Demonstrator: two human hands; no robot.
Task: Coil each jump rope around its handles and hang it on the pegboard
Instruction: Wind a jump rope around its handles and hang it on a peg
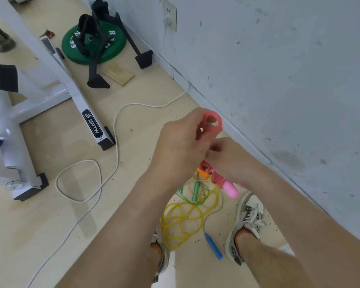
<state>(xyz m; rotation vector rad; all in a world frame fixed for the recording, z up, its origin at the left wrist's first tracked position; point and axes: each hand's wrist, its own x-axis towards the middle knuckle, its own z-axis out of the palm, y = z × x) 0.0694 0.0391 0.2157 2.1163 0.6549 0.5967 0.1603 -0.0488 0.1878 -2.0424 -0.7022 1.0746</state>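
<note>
Forearms point(133, 225) reach over loose ropes point(181, 217) on the floor point(112, 215) as left hand point(181, 146) pinches a pink rope loop point(213, 123), right hand point(227, 159) clamps its wrapped handles point(230, 189); each turn should lie snug.

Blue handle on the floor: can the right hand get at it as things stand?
Probably not yet. The blue handle lies uncovered between the shoes, but the right hand has its grip on the pink jump rope and would need to free up first.
</note>
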